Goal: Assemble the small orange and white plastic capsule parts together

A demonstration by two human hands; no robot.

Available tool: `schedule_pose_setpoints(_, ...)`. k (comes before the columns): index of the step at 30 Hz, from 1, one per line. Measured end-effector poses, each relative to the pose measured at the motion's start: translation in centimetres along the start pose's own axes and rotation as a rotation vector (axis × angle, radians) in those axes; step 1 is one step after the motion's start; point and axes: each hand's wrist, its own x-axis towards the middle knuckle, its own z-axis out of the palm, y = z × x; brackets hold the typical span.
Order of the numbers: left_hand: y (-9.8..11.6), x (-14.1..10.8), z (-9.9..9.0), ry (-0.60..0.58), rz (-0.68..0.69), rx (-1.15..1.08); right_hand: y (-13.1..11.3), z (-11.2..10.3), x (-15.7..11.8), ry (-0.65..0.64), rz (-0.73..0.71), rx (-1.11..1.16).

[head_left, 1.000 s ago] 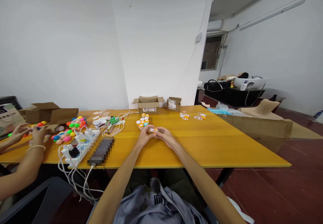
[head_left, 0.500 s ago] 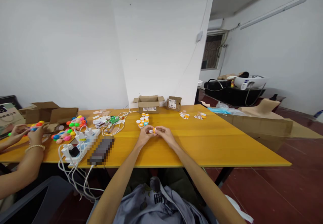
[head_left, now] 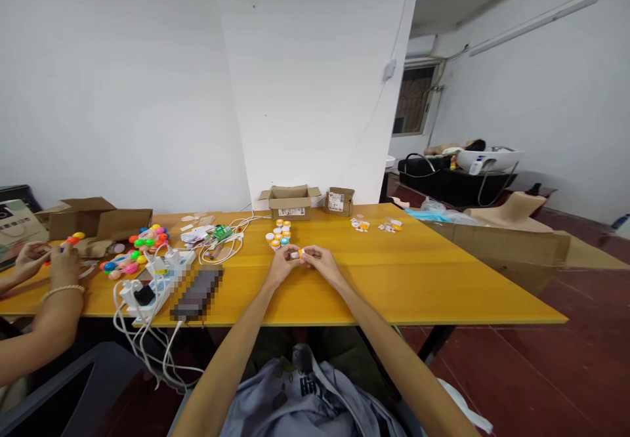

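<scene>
Between the fingertips of both hands is a small jar (head_left: 298, 254), turned on its side above the table. My left hand (head_left: 280, 268) pinches its whitish end, and my right hand (head_left: 321, 263) closes on the orange end. Fingers cover much of it, so I cannot tell whether its two parts are joined. Just beyond my left hand stands a cluster of small jars (head_left: 279, 235) with white, orange and blue tops. Farther right lie two groups of small white and orange pieces (head_left: 361, 226), apart from my hands.
Two cardboard boxes (head_left: 291, 212) stand at the table's back edge. Left of my arms are a power strip (head_left: 162, 286) with tangled white cables and a pixelated dark object (head_left: 197, 292). A co-worker's hands (head_left: 62, 263) handle colourful balls at far left. The wooden table (head_left: 418, 279) ends to the right.
My hands and the jar stay almost in place. The co-worker's hands at far left have shifted slightly with the colourful balls.
</scene>
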Motion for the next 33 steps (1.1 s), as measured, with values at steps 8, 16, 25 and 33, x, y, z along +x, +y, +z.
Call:
schedule_pose_setpoints(8,0.0,0.0,0.1,0.014,0.031,0.012,0.2,0.0,0.2,0.017,-0.032,-0.001)
schedule_pose_setpoints(16,0.6,-0.2,0.3,-0.033,0.053,0.043,-0.8,0.0,-0.5,-0.005,0.009,-0.056)
schedule_pose_setpoints(25,0.4,-0.2,0.2,-0.028,0.227,0.202,-1.7,0.4,-0.8,-0.013,0.09,-0.132)
schedule_pose_setpoints(33,-0.3,-0.1,0.1,-0.047,0.22,0.172,-1.5,0.3,-0.7,-0.012,0.056,-0.159)
